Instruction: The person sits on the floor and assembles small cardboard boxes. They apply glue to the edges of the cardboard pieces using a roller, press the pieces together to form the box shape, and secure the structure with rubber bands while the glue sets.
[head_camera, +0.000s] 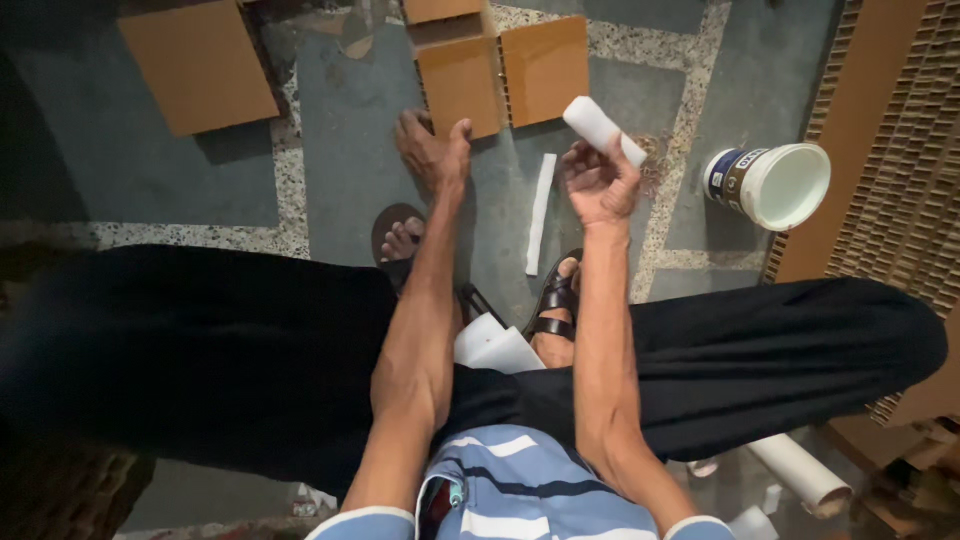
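Note:
My right hand (598, 183) is raised over the floor and grips a short white roll (600, 129) that sticks out up and to the right of the fingers. My left hand (432, 150) hangs palm down with its fingers apart, holding nothing, just below a small brown board (459, 85). Between the two hands a long white strip (541, 212) lies on the grey floor. My feet in dark sandals (553, 305) show below the hands, with white paper pieces (495, 347) between my knees.
Brown boards lie on the floor: a large one (198, 63) at the far left and another (545, 68) beside the small one. A white plastic tub (772, 184) lies on its side at the right. Corrugated cardboard sheets (900, 150) stand at the right edge. A white tube (800, 470) lies bottom right.

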